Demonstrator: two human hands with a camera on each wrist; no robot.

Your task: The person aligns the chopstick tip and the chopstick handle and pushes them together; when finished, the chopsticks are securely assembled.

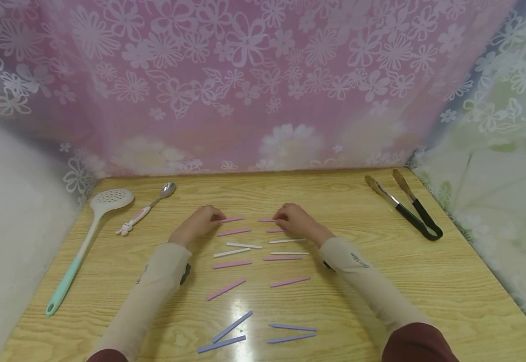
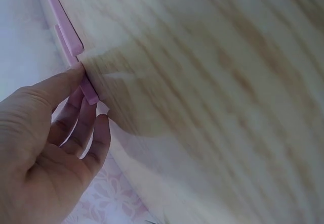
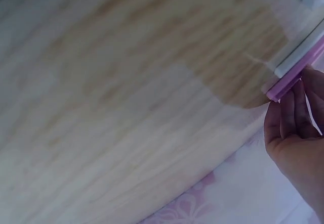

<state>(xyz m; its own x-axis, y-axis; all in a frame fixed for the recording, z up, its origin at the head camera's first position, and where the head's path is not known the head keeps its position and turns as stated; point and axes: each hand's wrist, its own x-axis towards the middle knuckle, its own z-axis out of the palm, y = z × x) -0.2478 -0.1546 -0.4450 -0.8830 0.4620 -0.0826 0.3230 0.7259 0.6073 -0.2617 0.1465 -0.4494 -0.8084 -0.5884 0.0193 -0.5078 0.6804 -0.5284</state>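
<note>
At the far end of the left column, my left hand (image 1: 201, 221) pinches the near-left end of a pink stick (image 1: 234, 219) between thumb and fingers. Its thumb lies on the stick in the left wrist view. Level with it on the right, my right hand (image 1: 296, 221) pinches another pink stick (image 1: 265, 220), whose right end is hidden by the fingers. A second pink stick (image 1: 234, 232) lies just below the left hand, and one more pink stick (image 1: 274, 231) runs partly under the right hand. White sticks (image 1: 244, 245) lie below these in both columns.
More pink sticks (image 1: 227, 289) and purple sticks (image 1: 222, 344) lie in two columns toward the front. A skimmer (image 1: 84, 239) and a rabbit-handled spoon (image 1: 140, 216) lie at the left, tongs (image 1: 408, 213) at the right. Flowered cloth (image 1: 263, 100) hangs behind the wooden table (image 1: 358, 322).
</note>
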